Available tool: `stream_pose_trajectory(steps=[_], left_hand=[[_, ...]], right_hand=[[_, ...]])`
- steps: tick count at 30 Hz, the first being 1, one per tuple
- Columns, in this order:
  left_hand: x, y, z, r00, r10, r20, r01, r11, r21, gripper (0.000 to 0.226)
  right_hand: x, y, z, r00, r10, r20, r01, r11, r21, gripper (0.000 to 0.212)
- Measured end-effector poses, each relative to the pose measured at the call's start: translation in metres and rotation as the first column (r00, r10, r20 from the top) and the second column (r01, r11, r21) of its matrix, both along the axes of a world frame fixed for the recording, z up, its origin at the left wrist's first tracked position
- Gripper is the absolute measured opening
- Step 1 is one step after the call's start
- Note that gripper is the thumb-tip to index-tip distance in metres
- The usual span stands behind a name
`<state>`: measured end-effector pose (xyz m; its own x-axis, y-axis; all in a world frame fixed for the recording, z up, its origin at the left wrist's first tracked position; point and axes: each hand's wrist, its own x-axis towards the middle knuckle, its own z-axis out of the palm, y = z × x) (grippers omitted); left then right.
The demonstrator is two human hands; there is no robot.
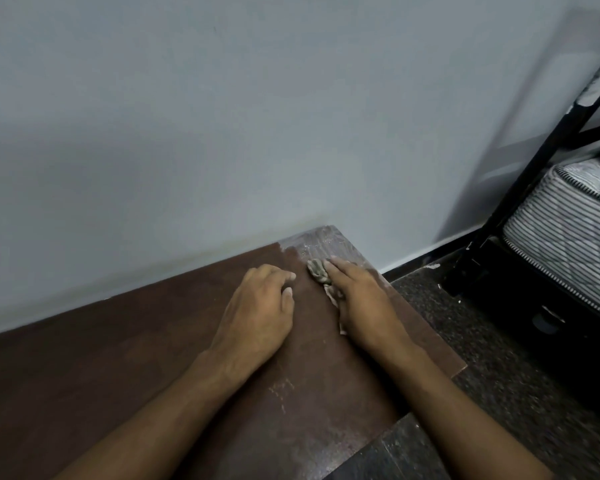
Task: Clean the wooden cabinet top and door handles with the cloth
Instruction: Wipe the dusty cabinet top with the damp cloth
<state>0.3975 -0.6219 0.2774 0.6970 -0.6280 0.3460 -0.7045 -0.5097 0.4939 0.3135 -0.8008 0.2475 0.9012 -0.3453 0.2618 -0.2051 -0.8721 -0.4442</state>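
The dark brown wooden cabinet top (118, 368) runs along the grey wall and ends in a corner at upper right. That far corner (323, 242) is pale with dust, while the wood nearer me looks darker. My right hand (361, 299) lies flat near the right edge and presses a crumpled grey-green cloth (318, 270) onto the wood; most of the cloth is hidden under the palm. My left hand (260, 306) rests knuckles-up on the top just left of it, fingers curled and holding nothing. The door handles are out of view.
A grey wall (222, 116) rises directly behind the cabinet. Right of the cabinet lies a dark speckled floor (492, 341). A black metal bed frame (534, 174) with a striped mattress (575, 220) stands at the far right.
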Motion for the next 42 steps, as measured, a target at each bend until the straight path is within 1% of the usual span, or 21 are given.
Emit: stream_pose_trajectory(steps=[2,4,6,7,8,11,13,16,17,18,21,22,24,26,27,30,33,36,39,41,42], left_hand=[[0.004,0.003,0.003,1.0,0.004,0.004,-0.004,1.0,-0.006,0.029],[0.012,0.002,0.004,1.0,0.02,-0.007,-0.02,1.0,-0.015,0.029],[0.018,-0.002,0.003,0.999,0.033,-0.017,-0.033,0.999,-0.005,0.03],[0.019,-0.004,0.002,0.999,0.03,-0.014,-0.03,0.999,0.012,0.031],[0.019,-0.006,0.001,1.0,0.022,-0.003,-0.022,0.999,0.036,0.032],[0.021,-0.011,0.001,0.999,0.024,0.039,-0.028,0.994,0.103,0.037],[0.027,-0.013,0.003,0.998,0.04,0.055,-0.046,0.992,0.118,0.037],[0.037,-0.016,0.005,0.996,0.055,0.063,-0.062,0.991,0.121,0.033],[0.039,-0.017,0.006,0.996,0.059,0.064,-0.067,0.99,0.123,0.033],[0.041,-0.016,0.006,0.996,0.062,0.066,-0.07,0.99,0.125,0.035],[0.046,-0.013,0.006,0.994,0.074,0.083,-0.084,0.989,0.123,0.041],[0.048,-0.012,0.005,0.993,0.079,0.083,-0.089,0.989,0.121,0.041],[0.053,-0.015,0.004,0.994,0.086,0.067,-0.093,0.99,0.11,0.036],[0.056,-0.016,0.002,0.994,0.1,0.042,-0.103,0.992,0.079,0.03],[0.057,-0.016,0.002,0.994,0.097,0.045,-0.1,0.993,0.068,0.031],[0.056,-0.016,0.001,0.996,0.051,0.079,-0.057,0.995,0.078,0.037],[0.052,-0.023,0.001,0.998,-0.025,0.063,0.018,0.995,0.097,0.038],[0.049,-0.04,0.002,0.991,-0.105,0.085,0.093,0.986,0.136,0.041],[0.048,-0.057,0.005,0.987,-0.138,0.084,0.125,0.981,0.148,0.039],[0.047,-0.063,0.007,0.986,-0.146,0.082,0.131,0.978,0.162,0.04],[0.047,-0.065,0.008,0.986,-0.149,0.078,0.134,0.976,0.169,0.041]], right_hand=[[-0.006,0.01,0.004,1.0,0.019,0.01,-0.02,0.996,0.089,0.048],[-0.021,0.034,0.005,0.989,0.145,0.015,-0.146,0.982,0.119,0.046],[-0.029,0.045,0.005,0.967,0.255,-0.001,-0.255,0.967,0.019,0.049],[-0.023,0.039,0.006,0.963,0.269,-0.012,-0.269,0.963,-0.014,0.051],[-0.013,0.029,0.006,0.968,0.248,-0.03,-0.249,0.968,-0.03,0.053],[0.028,-0.003,0.008,0.991,0.108,-0.084,-0.109,0.994,-0.005,0.061],[0.049,0.004,0.011,0.995,0.063,-0.076,-0.06,0.997,0.052,0.054],[0.059,0.028,0.008,0.979,0.201,-0.011,-0.201,0.979,0.046,0.047],[0.062,0.022,0.008,0.975,0.222,-0.01,-0.222,0.975,0.012,0.045],[0.067,0.011,0.011,0.978,0.206,-0.021,-0.205,0.978,0.035,0.043],[0.091,-0.01,0.013,0.999,0.02,-0.046,-0.018,0.999,0.041,0.041],[0.096,-0.003,0.013,1.0,0.007,-0.031,-0.006,1.0,0.023,0.039],[0.1,0.023,0.014,0.995,0.096,-0.034,-0.094,0.994,0.049,0.037],[0.097,0.035,0.013,0.974,0.223,-0.046,-0.224,0.975,-0.006,0.042],[0.096,0.029,0.015,0.969,0.239,-0.067,-0.242,0.97,-0.036,0.044],[0.1,-0.009,0.018,0.988,0.149,-0.039,-0.15,0.988,-0.029,0.044],[0.101,-0.029,0.009,0.999,0.032,-0.043,-0.034,0.999,-0.035,0.05],[0.089,-0.026,0.009,0.996,0.024,-0.085,-0.024,1.0,0.0,0.05],[0.084,-0.032,0.009,0.997,0.043,-0.066,-0.035,0.993,0.11,0.067],[0.095,-0.046,0.006,0.996,-0.062,-0.067,0.073,0.981,0.178,0.057],[0.099,-0.051,0.009,0.991,-0.099,-0.085,0.112,0.978,0.174,0.05]])
